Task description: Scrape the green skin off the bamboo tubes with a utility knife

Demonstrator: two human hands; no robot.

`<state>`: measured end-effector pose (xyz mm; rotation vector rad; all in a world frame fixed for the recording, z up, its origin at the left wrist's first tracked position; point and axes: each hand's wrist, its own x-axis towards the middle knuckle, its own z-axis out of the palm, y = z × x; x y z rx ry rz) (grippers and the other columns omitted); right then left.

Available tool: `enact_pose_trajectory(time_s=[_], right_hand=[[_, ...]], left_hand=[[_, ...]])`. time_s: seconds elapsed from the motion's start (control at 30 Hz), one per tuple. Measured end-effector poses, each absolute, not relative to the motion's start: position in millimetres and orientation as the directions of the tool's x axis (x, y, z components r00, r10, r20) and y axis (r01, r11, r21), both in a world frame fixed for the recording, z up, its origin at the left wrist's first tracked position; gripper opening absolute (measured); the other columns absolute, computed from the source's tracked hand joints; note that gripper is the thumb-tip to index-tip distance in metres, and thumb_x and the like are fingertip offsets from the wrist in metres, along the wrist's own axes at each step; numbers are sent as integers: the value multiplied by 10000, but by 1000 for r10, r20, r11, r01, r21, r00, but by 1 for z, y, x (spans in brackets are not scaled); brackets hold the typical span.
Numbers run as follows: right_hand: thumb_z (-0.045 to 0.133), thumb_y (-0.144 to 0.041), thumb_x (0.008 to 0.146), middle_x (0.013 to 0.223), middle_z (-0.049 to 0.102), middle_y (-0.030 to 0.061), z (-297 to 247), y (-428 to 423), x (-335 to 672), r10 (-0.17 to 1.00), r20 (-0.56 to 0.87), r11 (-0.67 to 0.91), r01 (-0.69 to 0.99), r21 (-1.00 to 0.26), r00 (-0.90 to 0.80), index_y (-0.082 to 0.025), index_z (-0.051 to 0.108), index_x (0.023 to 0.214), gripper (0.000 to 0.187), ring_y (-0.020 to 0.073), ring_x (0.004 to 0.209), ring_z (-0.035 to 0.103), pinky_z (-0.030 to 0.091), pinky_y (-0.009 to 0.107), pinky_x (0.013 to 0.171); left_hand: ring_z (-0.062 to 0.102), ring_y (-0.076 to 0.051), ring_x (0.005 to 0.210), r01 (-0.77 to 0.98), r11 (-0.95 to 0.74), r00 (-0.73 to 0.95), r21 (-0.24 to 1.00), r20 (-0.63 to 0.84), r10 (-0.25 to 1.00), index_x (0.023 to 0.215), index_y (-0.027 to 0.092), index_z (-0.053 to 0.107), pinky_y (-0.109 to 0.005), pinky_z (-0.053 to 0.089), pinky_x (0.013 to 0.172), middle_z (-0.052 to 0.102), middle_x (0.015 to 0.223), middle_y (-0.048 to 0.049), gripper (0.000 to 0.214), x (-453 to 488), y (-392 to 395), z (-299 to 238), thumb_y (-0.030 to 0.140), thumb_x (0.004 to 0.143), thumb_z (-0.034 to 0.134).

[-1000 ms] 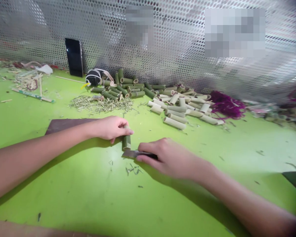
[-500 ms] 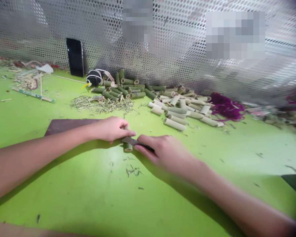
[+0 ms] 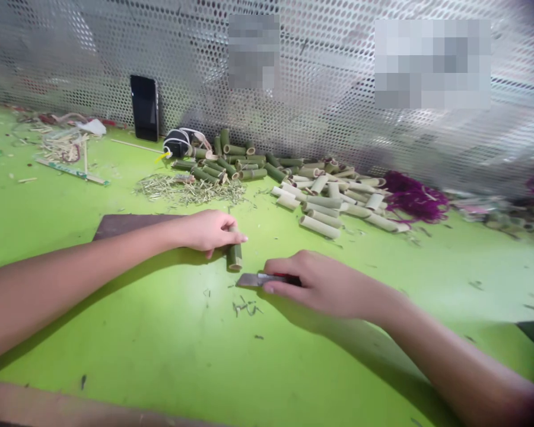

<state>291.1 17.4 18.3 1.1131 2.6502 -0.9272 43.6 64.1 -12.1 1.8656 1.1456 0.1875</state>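
Observation:
My left hand (image 3: pixel 213 231) is closed around a short green bamboo tube (image 3: pixel 234 256), whose open cut end points toward me. In my right hand (image 3: pixel 311 281) is a utility knife (image 3: pixel 253 279) with its blade out, pointing left. The blade is apart from the tube, just below and to the right of its near end. Thin green shavings (image 3: pixel 247 306) lie on the table below the blade. Under my left forearm a dark brown board (image 3: pixel 129 225) shows in part.
Green bamboo tubes (image 3: pixel 249 174) and peeled pale ones (image 3: pixel 319 226) are heaped at the back, beside purple string (image 3: pixel 418 197). A pile of shavings (image 3: pixel 191 190) lies before them. A phone (image 3: pixel 145 108) leans on the perforated metal wall (image 3: pixel 320 77).
The knife has come off the tube toward me and to the right. My left hand still holds the tube in about the same place. The view has shifted slightly.

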Motion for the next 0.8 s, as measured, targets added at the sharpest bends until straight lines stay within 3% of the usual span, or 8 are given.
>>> enact_pose_trajectory(time_s=[0.17, 0.33, 0.47, 0.63, 0.8], right_hand=[[436, -452, 1054, 689, 684, 10, 6, 13, 284, 755, -136, 573, 745, -342, -642, -207, 682, 956, 362, 136, 529, 555, 344, 266, 535], [480, -385, 1061, 718, 717, 5, 3, 8, 271, 765, -34, 628, 755, -188, -644, -218, 687, 957, 286, 133, 514, 569, 346, 273, 544], [473, -369, 1066, 742, 722, 6, 5, 5, 267, 772, -47, 608, 758, -237, -634, -218, 679, 944, 283, 132, 528, 576, 362, 276, 548], [463, -437, 1058, 671, 672, -2, 9, 13, 272, 752, -185, 538, 750, -384, -633, -216, 674, 927, 333, 124, 497, 530, 359, 269, 514], [454, -537, 1035, 633, 611, -16, 20, 23, 287, 571, -397, 498, 688, -528, -718, -209, 694, 873, 437, 117, 499, 481, 314, 262, 490]], left_hand=[[587, -121, 435, 623, -180, 565, 761, -279, 776, 835, 215, 578, -249, 421, 531, 601, 580, 57, 440, 42, 64, -15, 644, 914, 635], [594, -124, 434, 603, -202, 585, 771, -257, 769, 837, 215, 575, -254, 424, 527, 612, 589, 55, 439, 41, 64, -18, 642, 921, 629], [605, -119, 441, 579, -171, 599, 798, -273, 753, 827, 213, 559, -250, 439, 515, 609, 600, 58, 407, 42, 64, -14, 595, 922, 660], [631, -125, 468, 553, -85, 611, 829, -334, 717, 871, 209, 573, -255, 469, 496, 654, 685, 37, 384, 43, 66, -11, 568, 899, 705], [623, -117, 472, 582, -95, 615, 808, -361, 701, 923, 204, 602, -257, 454, 494, 677, 734, 24, 363, 42, 67, -12, 553, 905, 699]])
